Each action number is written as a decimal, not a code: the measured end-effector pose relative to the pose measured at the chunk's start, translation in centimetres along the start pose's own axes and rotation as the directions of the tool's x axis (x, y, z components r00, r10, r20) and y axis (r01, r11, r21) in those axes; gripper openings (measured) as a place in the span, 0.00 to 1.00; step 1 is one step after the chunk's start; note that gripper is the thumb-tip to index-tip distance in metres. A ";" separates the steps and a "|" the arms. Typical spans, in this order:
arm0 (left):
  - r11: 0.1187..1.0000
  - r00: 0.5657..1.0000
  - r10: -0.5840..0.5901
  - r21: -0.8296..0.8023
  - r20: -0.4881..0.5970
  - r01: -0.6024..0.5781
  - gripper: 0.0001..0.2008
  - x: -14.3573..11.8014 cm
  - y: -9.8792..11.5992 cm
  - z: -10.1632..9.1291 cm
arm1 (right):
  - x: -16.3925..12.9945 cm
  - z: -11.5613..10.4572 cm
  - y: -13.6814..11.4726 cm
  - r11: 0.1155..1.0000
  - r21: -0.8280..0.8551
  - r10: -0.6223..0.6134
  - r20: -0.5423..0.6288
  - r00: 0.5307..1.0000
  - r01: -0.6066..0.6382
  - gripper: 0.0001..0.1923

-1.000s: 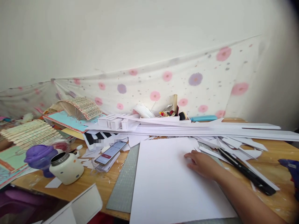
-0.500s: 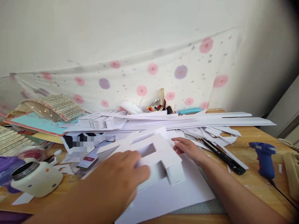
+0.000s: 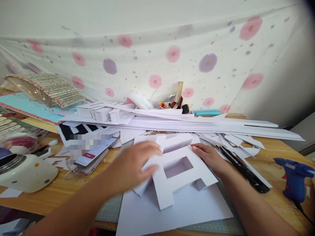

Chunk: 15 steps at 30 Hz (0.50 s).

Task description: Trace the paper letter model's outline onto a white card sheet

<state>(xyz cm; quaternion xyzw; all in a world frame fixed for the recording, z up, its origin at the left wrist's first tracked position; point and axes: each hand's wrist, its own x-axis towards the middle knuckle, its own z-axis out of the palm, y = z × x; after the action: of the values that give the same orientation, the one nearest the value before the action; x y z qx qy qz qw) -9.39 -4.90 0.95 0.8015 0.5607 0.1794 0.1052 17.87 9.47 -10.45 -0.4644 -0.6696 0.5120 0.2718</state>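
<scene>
While the paper letter lies between both hands, blurred fingers seemingly grip its edges.

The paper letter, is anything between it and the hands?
No. Both hands already touch the paper letter: the left hand on its left side, the right hand at its right edge. It lies on a white sheet.

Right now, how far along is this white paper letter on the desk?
The letter already has its flat face, cut window and folded side walls. Both hands hold it over the white sheet: left hand on its left side, right hand on its right edge. The glue gun and black knife lie untouched to the right. Whether any seams are glued cannot be told.
</scene>
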 end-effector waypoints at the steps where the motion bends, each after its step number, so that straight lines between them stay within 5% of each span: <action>1: 0.994 0.994 -0.113 0.000 -0.005 0.113 0.16 0.0 -2.0 -1.0 | -0.1 0.0 -0.2 1.000 -0.005 0.002 0.009 1.000 -0.002 0.23; 5: 0.950 0.915 -0.269 -0.075 0.302 0.304 0.32 -0.4 -8.6 -1.8 | -0.3 0.0 -0.7 1.000 0.004 0.014 0.039 0.999 -0.014 0.23; 15: 0.928 0.926 -0.322 -0.127 0.199 0.350 0.23 -1.0 -13.1 3.5 | -0.4 -0.9 -1.1 0.999 0.035 0.007 0.145 0.989 -0.012 0.20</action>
<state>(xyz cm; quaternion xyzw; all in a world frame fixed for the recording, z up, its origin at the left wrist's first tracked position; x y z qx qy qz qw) -19.58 -1.18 -7.23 0.6946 0.6625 0.1324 0.2472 18.44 9.45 -9.04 -0.4242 -0.6761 0.5576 0.2282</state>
